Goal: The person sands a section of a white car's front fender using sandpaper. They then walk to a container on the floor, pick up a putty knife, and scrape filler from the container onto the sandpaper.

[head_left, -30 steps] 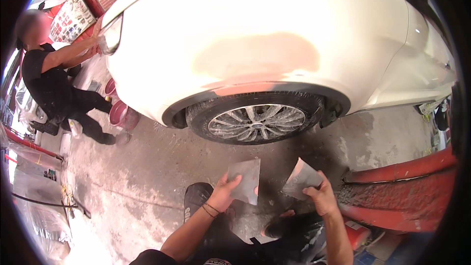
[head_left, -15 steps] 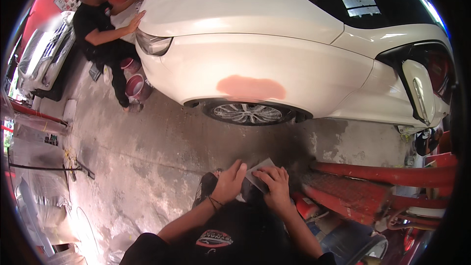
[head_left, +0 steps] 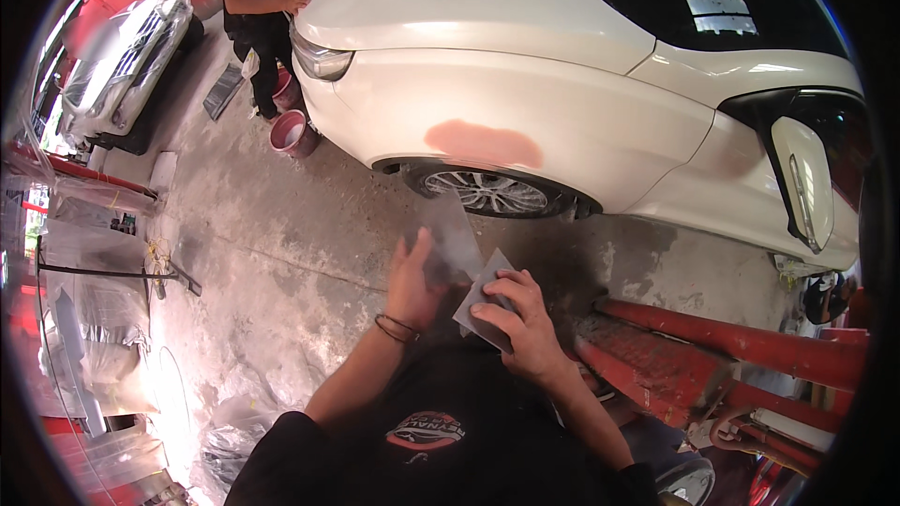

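My right hand (head_left: 525, 323) pinches a small grey piece of sandpaper (head_left: 486, 295), thumb and fingers bent over its face. Beside it, my left hand (head_left: 411, 283) grips another grey sheet of sandpaper (head_left: 457, 236), which is smeared by motion and reaches up and away from the palm. Both hands are in front of my chest, apart from the car. Beyond them stands a white car (head_left: 525, 84), with a pinkish-red patch of filler (head_left: 483, 143) on its fender above the front wheel (head_left: 486, 192).
Another person (head_left: 258, 9) in dark clothes stands at the car's front, a hand on the hood. Near their feet is a dark red bucket (head_left: 293, 134). A red metal lift arm (head_left: 731, 333) lies low on my right. A plastic-wrapped bumper (head_left: 127, 70) stands far left.
My hands have drawn apart, and a second grey sheet now shows at my left hand. The view has shifted left, and the other person stands more upright.
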